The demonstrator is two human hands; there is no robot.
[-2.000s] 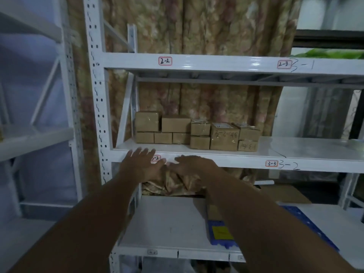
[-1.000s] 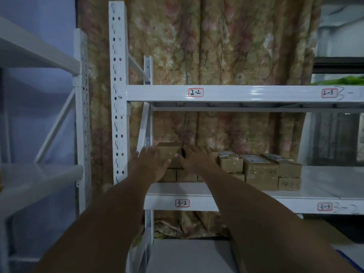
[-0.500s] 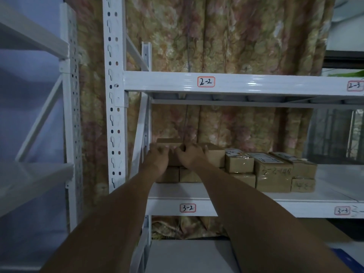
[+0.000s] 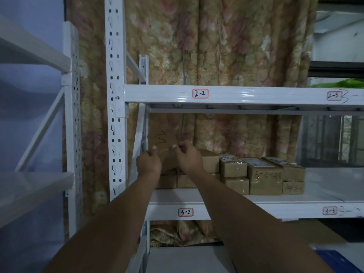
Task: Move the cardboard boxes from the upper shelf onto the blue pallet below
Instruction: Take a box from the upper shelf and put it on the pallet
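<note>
Both arms reach up to the shelf marked 3-2 [image 4: 185, 212], where the left hand [image 4: 148, 162] and the right hand [image 4: 188, 157] grip one cardboard box [image 4: 164, 143] from either side, fingers curled around its edges with the thumbs on the near face. The box is tipped up on end against the white upright [image 4: 115, 99] at the shelf's left end, its broad face with a scrawled black mark turned toward the camera, its lower edge hidden behind the hands. The remaining cardboard boxes [image 4: 264, 177] sit in a two-high row along the white shelf board [image 4: 325, 190], beginning just right of the right hand and ending short of the tag 3-3 [image 4: 330, 210]; several are wrapped in clear tape, and one bears handwritten figures on its front. Above them runs a white beam labelled 2-2 [image 4: 200, 93] and, farther right, 2-3 [image 4: 333, 95]. A floral curtain [image 4: 216, 42] in faded gold and pink hangs behind the rack, its hem bunched beneath the shelf. A second white rack [image 4: 37, 186] stands to the left against a pale blue wall. At the lower right corner, a sliver of the blue pallet [image 4: 334, 260] shows on the level below, well apart from the held box.
</note>
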